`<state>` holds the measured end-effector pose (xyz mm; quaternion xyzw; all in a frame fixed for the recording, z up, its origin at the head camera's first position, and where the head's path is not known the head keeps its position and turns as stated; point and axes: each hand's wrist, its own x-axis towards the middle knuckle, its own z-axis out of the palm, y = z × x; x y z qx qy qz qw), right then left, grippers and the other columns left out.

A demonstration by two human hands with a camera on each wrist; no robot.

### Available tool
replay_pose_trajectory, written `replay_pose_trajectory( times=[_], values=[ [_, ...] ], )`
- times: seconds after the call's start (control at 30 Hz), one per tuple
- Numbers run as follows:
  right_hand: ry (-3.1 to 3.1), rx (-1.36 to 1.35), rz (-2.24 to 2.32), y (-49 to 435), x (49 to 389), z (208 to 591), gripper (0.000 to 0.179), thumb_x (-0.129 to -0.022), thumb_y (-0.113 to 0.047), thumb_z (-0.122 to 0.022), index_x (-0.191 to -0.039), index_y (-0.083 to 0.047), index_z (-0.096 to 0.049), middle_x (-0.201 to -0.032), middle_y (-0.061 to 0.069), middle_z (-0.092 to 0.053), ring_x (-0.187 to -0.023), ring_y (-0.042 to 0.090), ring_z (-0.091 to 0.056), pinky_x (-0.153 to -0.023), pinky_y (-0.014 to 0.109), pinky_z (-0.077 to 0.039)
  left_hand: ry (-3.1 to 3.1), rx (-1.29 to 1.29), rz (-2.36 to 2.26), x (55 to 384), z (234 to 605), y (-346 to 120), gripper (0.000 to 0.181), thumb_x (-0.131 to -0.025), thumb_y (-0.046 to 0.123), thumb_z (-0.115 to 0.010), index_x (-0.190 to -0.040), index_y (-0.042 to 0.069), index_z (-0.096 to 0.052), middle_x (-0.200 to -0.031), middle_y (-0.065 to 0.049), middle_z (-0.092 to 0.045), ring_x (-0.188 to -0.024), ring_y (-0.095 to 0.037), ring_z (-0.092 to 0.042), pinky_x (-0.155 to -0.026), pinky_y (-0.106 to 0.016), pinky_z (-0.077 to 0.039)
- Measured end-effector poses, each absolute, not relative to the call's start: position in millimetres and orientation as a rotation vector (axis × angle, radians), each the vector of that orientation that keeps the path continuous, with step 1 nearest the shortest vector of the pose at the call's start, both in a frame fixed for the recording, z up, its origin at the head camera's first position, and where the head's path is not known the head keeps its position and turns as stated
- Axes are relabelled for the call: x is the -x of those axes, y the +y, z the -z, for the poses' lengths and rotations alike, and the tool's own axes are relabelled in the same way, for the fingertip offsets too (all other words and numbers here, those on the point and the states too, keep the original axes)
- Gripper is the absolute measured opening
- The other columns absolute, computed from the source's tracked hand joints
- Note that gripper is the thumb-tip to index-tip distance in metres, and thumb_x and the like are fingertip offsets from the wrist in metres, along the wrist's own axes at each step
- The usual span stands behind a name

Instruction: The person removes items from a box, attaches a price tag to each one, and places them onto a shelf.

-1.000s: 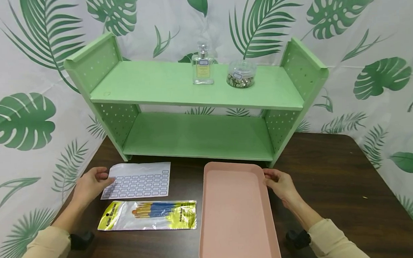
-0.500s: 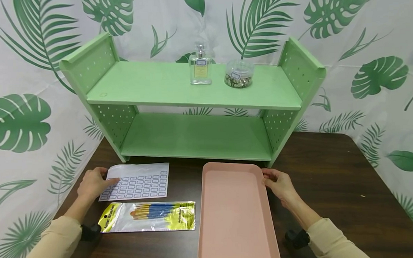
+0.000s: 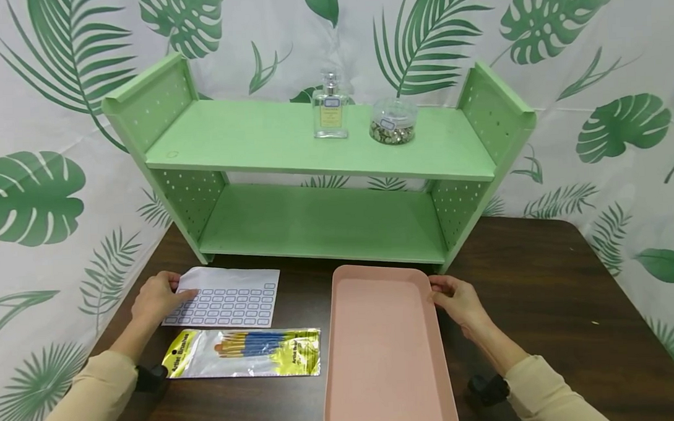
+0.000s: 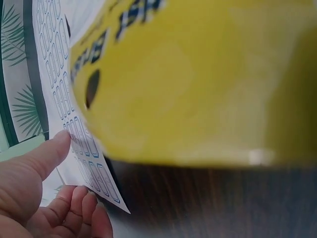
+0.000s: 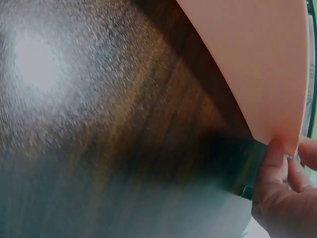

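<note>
In the head view my left hand [image 3: 156, 298] holds the left edge of a white sheet of blue-bordered label stickers [image 3: 228, 296]. The thumb lies on its printed face and the fingers curl at its edge, as the left wrist view shows with the sheet [image 4: 59, 79]. My right hand [image 3: 456, 300] pinches the far right corner rim of a long pink tray [image 3: 386, 351]; the right wrist view shows fingertips against the outside of the tray wall [image 5: 257, 64]. Just below the sheet lies a clear and yellow pack of artist brushes [image 3: 247, 353], blue-handled.
A green two-level shelf [image 3: 326, 220] stands behind the tray and sheet. On its upper level are a glass perfume bottle [image 3: 330, 115] and a round clear jar [image 3: 392, 122] of small metallic bits, both labelled. The dark wooden table [image 3: 530, 303] extends right.
My left hand has shifted slightly right, its thumb farther over the label sheet, and the sheet has turned slightly. The right hand keeps its place at the tray rim.
</note>
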<state>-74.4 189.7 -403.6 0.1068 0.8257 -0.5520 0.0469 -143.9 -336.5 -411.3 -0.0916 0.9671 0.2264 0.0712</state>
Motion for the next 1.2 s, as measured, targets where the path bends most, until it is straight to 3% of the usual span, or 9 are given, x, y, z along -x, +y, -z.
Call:
replay_pose_trajectory(
  times=[0.33,0.5,0.7,1.1,1.2],
  values=[
    [2.849,-0.144,1.511,167,78,368,0.028,-0.090,0.002,-0.057,-0.118,0.005,-0.059,-0.103,0.023,-0.063,-0.087,0.014,-0.056,-0.067,0.014,-0.046,2.941,0.239,-0.691,145,410,-336,0.053,-0.081,0.025,-0.071,-0.111,-0.013,-0.050,-0.100,-0.028,-0.055,-0.082,-0.036,-0.052,-0.065,-0.045,-0.043],
    [2.628,0.000,1.677,121,88,344,0.030,-0.091,0.003,-0.054,-0.121,0.008,-0.056,-0.107,0.024,-0.060,-0.096,0.026,-0.059,-0.076,0.019,-0.051,2.951,0.229,-0.684,144,409,-335,0.053,-0.081,0.025,-0.071,-0.110,-0.014,-0.050,-0.101,-0.030,-0.055,-0.084,-0.037,-0.052,-0.067,-0.047,-0.043],
    [2.167,-0.060,1.885,49,108,335,0.034,-0.092,0.004,-0.052,-0.126,0.009,-0.051,-0.108,0.020,-0.057,-0.107,0.036,-0.056,-0.091,0.035,-0.050,2.944,0.228,-0.693,144,412,-335,0.053,-0.081,0.025,-0.071,-0.111,-0.014,-0.050,-0.101,-0.030,-0.055,-0.084,-0.037,-0.052,-0.068,-0.047,-0.043],
    [1.911,-0.329,1.834,-46,127,368,0.039,-0.092,0.007,-0.050,-0.130,0.011,-0.045,-0.127,0.027,-0.051,-0.116,0.036,-0.054,-0.096,0.037,-0.046,2.946,0.233,-0.682,143,412,-334,0.052,-0.081,0.025,-0.070,-0.110,-0.013,-0.051,-0.102,-0.029,-0.054,-0.086,-0.037,-0.051,-0.070,-0.048,-0.043],
    [1.943,-0.312,1.820,-56,146,417,0.040,-0.090,0.005,-0.053,-0.130,0.009,-0.046,-0.119,0.024,-0.055,-0.105,0.031,-0.059,-0.088,0.033,-0.051,2.947,0.244,-0.679,143,413,-333,0.051,-0.081,0.025,-0.070,-0.110,-0.012,-0.051,-0.102,-0.028,-0.054,-0.085,-0.035,-0.051,-0.069,-0.047,-0.044]
  ],
)
